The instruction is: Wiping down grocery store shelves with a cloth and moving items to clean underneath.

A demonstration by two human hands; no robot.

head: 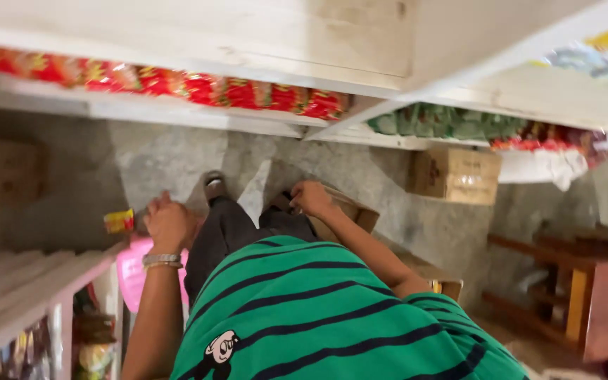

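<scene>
Both hands low over floor, near packet and box.
Left hand (169, 224) curled around a small red-yellow packet (119, 221); right hand (311, 198) closed on cardboard box (350, 211) edge. Pink bag (132, 271) under left wrist; shelf (36, 285) just left; dark trousers (226, 236) between hands.

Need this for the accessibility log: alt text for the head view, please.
Looking down the person's green striped shirt at a concrete floor, the left hand holds a small red-and-yellow packet and the right hand touches a cardboard box. Wooden shelves of red snack packets run overhead.
</scene>
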